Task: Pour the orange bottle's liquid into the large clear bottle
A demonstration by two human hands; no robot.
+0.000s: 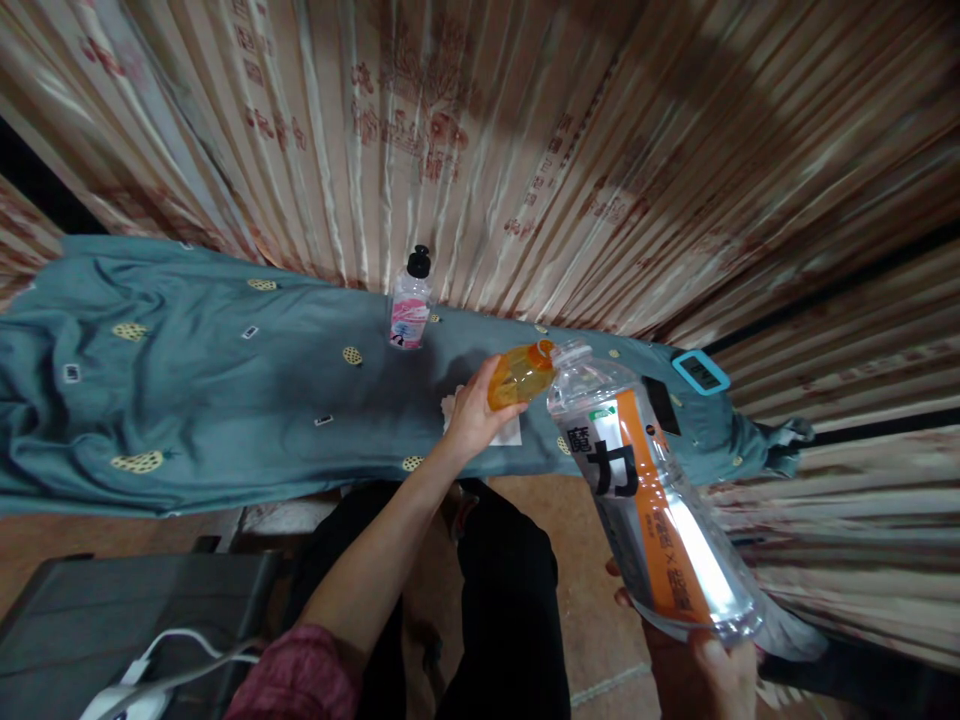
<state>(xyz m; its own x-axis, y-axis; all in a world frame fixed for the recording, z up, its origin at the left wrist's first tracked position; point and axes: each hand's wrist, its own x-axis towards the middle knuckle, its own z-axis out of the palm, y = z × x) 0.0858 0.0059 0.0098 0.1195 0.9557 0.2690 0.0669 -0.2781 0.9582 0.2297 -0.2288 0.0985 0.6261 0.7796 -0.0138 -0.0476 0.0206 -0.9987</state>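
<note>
Careful: your right hand (712, 665) clamps the big bottle's (649, 495) base, tilting its mouth at eleven o'clock against the orange bottle (519, 375) wrapped in your left hand (471, 412), above the desk (225, 400). A slight misalignment could spill liquid onto the cloth. Both mouths overlap, so the flow is hard to see.

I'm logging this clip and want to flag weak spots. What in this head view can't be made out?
- Right hand: cut off by the bottom edge and hidden behind the large clear bottle.
- Small orange bottle: its lower end is covered by the left hand, and whether its mouth touches the large bottle's mouth is unclear.
- Pump bottle label: too small to read.
- Blue-framed device: screen too small to read.
</note>
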